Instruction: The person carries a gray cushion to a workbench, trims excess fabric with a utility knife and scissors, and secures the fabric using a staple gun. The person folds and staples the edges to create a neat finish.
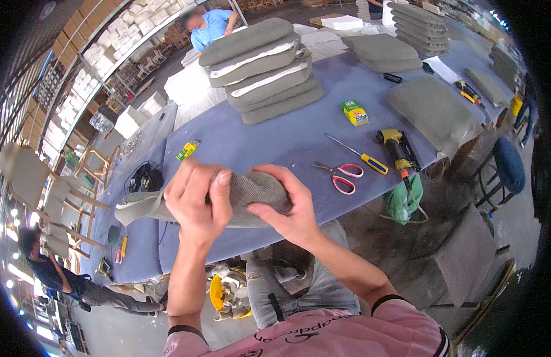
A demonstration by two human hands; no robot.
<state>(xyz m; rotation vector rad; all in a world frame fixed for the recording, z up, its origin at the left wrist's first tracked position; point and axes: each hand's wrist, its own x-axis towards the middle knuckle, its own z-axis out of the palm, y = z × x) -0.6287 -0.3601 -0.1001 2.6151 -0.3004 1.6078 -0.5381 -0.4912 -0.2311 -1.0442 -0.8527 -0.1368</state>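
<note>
A grey ribbed-fabric seat cushion [240, 219] is held up on edge over the near side of the blue-covered table [246, 149]. My left hand [198, 199] is closed in a fist on the fabric along its top, with the thumb up. Around the right end curls my right hand [292, 208], thumb on the near face and fingers over the top. A loose flap of the cover sticks out to the left. To the right lie red-handled scissors [341, 177], a yellow-handled screwdriver [371, 160] and a staple gun [397, 152].
A tall stack of grey cushions [260, 62] stands behind my hands. Another cushion [433, 110] lies at the right edge. Small yellow-green boxes [354, 113] rest on the table. A green bag [404, 199] hangs below the staple gun. A person in blue [210, 30] is across the table.
</note>
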